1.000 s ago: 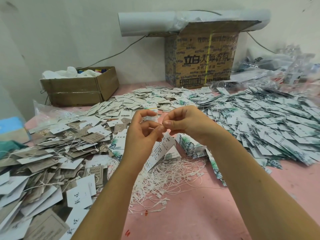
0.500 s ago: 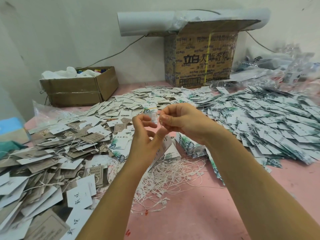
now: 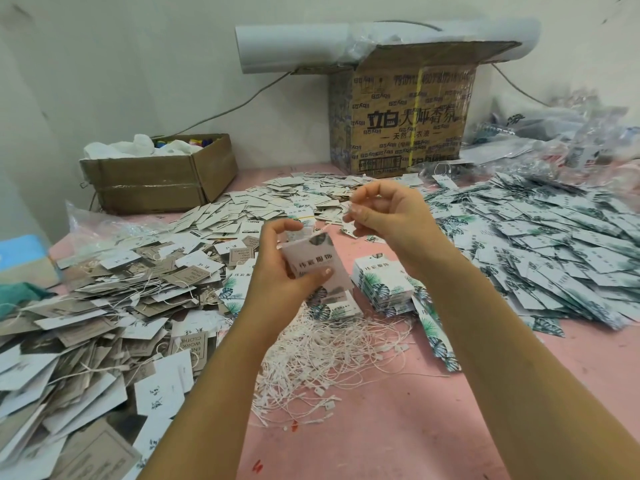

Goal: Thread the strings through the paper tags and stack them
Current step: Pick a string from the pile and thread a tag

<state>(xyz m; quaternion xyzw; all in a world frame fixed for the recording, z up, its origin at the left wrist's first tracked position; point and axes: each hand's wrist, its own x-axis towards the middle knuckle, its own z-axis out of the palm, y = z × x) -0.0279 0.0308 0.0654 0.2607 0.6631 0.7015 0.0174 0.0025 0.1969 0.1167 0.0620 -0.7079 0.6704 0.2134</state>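
Observation:
My left hand [image 3: 280,271] grips a small bundle of white paper tags [image 3: 311,261] with a green leaf print, held above the pink table [image 3: 398,427]. My right hand [image 3: 384,216] is raised up and to the right of it, thumb and forefinger pinching a thin white string that runs down to the top of the tags. A tangle of loose white strings [image 3: 329,358] lies on the table under my hands. A neat stack of leaf-print tags [image 3: 381,282] sits just right of my left hand.
Brown and white threaded tags [image 3: 86,323] are heaped at the left, and leaf-print tags [image 3: 554,244] spread across the right. A low open carton [image 3: 159,178] and a tall printed carton [image 3: 405,116] stand against the back wall. Plastic bags [image 3: 571,150] lie at the far right.
My hands have separated. The right hand moved up and right, drawing the string out, while the left hand lowered and turned the tags face up.

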